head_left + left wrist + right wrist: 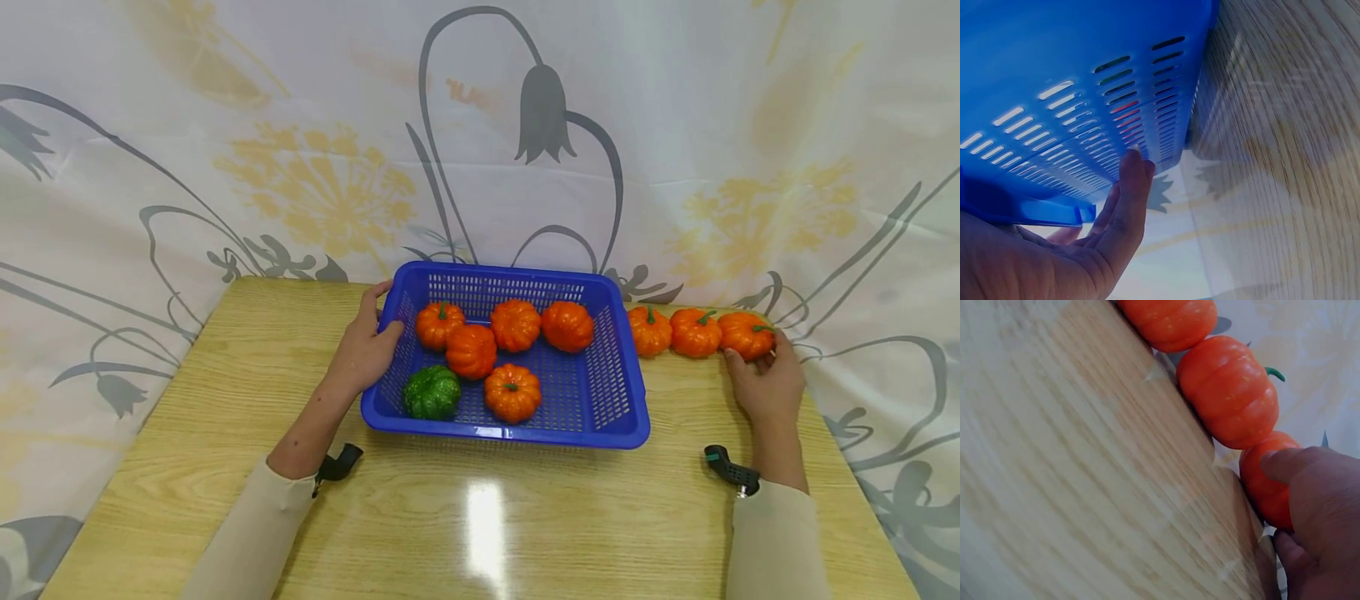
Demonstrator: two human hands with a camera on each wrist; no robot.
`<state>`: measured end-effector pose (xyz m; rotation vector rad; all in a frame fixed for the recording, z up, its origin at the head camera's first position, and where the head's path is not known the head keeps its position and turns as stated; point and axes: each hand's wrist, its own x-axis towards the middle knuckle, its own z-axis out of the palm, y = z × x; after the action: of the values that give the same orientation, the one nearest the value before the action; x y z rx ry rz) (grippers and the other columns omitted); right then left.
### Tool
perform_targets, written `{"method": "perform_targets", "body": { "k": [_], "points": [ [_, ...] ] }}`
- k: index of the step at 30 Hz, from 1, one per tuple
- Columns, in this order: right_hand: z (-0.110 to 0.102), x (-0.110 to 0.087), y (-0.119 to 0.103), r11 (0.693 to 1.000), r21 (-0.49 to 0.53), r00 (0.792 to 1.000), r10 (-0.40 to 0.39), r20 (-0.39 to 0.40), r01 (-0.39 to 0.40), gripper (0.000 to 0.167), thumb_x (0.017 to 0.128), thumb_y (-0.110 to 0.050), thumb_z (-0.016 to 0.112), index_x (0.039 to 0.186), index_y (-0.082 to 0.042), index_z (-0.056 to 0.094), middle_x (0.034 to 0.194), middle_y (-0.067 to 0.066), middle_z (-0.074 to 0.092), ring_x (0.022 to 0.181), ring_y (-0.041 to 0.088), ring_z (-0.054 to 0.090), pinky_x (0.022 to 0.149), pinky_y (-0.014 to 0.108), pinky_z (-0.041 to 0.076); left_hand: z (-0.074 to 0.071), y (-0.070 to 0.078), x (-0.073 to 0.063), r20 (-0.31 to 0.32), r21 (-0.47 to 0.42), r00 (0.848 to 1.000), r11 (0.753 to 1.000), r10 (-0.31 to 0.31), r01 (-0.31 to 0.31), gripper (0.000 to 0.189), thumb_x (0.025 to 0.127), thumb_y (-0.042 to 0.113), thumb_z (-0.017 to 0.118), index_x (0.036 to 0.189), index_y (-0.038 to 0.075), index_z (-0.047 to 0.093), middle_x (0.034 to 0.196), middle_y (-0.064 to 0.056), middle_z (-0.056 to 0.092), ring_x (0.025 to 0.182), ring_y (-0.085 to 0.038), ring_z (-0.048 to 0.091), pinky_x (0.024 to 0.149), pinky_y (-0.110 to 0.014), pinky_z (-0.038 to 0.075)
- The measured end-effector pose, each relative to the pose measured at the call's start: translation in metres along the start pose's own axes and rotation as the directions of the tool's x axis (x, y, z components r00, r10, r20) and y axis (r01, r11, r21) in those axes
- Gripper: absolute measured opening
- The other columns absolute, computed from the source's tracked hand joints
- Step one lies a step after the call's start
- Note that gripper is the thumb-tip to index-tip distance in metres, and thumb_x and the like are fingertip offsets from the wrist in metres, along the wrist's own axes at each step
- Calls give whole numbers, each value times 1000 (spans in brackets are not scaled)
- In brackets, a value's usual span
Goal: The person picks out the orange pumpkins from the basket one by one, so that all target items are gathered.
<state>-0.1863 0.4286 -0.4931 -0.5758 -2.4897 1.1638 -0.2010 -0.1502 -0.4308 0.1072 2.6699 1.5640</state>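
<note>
A blue plastic basket [495, 432] with slotted walls holds several small orange pumpkins [471, 351] and one green pumpkin [432, 392]. My left hand [367, 350] grips the basket's left rim, thumb over the edge and fingers along the outer wall. In the left wrist view, the fingers [1130, 187] lie against the slotted wall. To the right of the basket, three orange pumpkins stand in a row at the table's back edge. My right hand [768, 383] holds the rightmost pumpkin [746, 335], which touches the middle pumpkin [695, 332] beside it. Part of the held pumpkin is hidden in the right wrist view.
The wooden table [585, 525] ends at the back against a white flower-printed cloth [300, 167]. The nearest pumpkin of the row [648, 332] stands close beside the basket's right wall. A dark device is strapped on each wrist.
</note>
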Motion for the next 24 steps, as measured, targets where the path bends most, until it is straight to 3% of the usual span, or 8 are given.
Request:
{"method": "perform_targets", "body": {
  "k": [5, 8, 11, 15, 21, 24],
  "points": [
    [-7, -2, -8, 1000, 1, 999, 29, 21, -29, 85, 103, -29, 61, 169, 0, 15, 170, 24, 26, 154, 43, 34, 126, 48, 27, 0, 0, 0, 0, -8, 1000, 1000, -2, 2, 65, 109, 21, 47, 169, 23, 23, 132, -20, 62, 97, -39, 72, 77, -44, 58],
    [-12, -6, -18, 1000, 21, 1000, 20, -17, -19, 82, 102, -28, 58, 168, 0, 19, 169, 24, 27, 155, 42, 31, 128, 46, 24, 0, 0, 0, 5, -10, 1000, 1000, -2, 2, 65, 109, 21, 47, 169, 23, 23, 133, -21, 62, 98, -40, 73, 77, -45, 58],
    [-15, -9, -31, 998, 41, 993, -51, -108, 56, 76, 100, -24, 59, 164, 2, 28, 163, 23, 35, 151, 40, 36, 128, 42, 27, -1, 0, 0, 9, -10, 1000, 1000, -1, 1, 65, 109, 21, 47, 169, 22, 22, 131, -21, 62, 96, -39, 73, 76, -44, 58],
    [-16, -10, -47, 985, 20, 963, -166, -215, 174, 67, 97, -20, 63, 157, 3, 41, 152, 23, 48, 142, 39, 44, 123, 37, 32, -1, 1, 0, 9, -8, 1000, 1000, -5, 5, 66, 109, 21, 47, 169, 23, 22, 129, -20, 62, 95, -39, 72, 75, -42, 57],
    [-17, -16, -74, 948, -2, 923, -310, -228, 318, 54, 96, -14, 67, 145, 5, 55, 141, 22, 56, 130, 36, 48, 114, 25, 33, 0, 2, 0, 6, -1, 1000, 1000, -9, 9, 65, 109, 22, 48, 169, 24, 22, 128, -20, 62, 93, -38, 72, 73, -41, 56],
    [-16, -21, -87, 935, 4, 916, -348, -203, 356, 50, 97, -13, 67, 143, 4, 58, 139, 20, 57, 129, 33, 49, 112, 22, 33, 0, 1, 0, 4, 2, 1000, 1000, -4, 4, 65, 109, 22, 48, 169, 24, 23, 124, -19, 62, 90, -38, 71, 72, -40, 55]
  ]
}}
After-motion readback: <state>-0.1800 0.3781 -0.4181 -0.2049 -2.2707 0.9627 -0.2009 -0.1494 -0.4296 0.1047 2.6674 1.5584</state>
